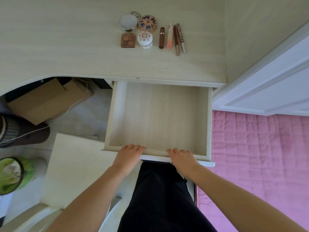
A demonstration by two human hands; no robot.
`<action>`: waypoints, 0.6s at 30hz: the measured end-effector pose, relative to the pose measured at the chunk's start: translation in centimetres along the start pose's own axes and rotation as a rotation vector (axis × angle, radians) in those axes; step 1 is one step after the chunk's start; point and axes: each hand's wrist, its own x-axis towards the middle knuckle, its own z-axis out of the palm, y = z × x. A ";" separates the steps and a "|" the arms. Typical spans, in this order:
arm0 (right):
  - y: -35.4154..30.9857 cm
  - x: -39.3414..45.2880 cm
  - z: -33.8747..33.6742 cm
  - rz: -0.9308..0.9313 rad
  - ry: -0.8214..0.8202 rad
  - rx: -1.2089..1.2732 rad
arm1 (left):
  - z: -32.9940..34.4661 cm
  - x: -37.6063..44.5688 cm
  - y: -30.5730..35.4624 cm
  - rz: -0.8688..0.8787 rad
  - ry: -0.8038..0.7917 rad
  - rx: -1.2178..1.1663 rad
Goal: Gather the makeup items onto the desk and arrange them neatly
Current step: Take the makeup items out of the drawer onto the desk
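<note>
Both hands rest on the near front edge of the pulled-out drawer (157,118): the left hand (127,154) lies left of centre and the right hand (181,157) right of centre, each with straight fingers laid side by side over the rim, pinching nothing. Bare wood shows across the drawer's bottom.

Beyond it, on the pale desk (66,47), the makeup items sit in a tidy cluster toward the far right. At the left of the group a brown square compact (127,40) lies just beside a white patterned jar (145,39); farther back stand a round white mirror (128,21) and a round floral case (147,22). To their right, lying lengthwise and parallel, are a brown lipstick tube (161,37), a pink-and-white tube (170,36), and two brown pencils (179,38), one lettered COLORKEY.

Under the desk on the left sits a cardboard box (48,99). A green-lined bin (11,174) stands at near left, and a pink quilted cover (260,156) fills the right.
</note>
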 end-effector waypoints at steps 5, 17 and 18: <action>0.0 0.1 -0.5 -0.011 -0.025 0.017 | -0.2 -0.3 -0.1 0.026 0.031 0.051; 1.2 0.1 -2.2 0.016 0.131 -0.112 | -2.5 1.5 -1.6 0.157 0.120 0.162; 1.3 0.2 -2.7 0.026 0.149 -0.130 | -2.8 1.8 -1.8 0.164 0.130 0.164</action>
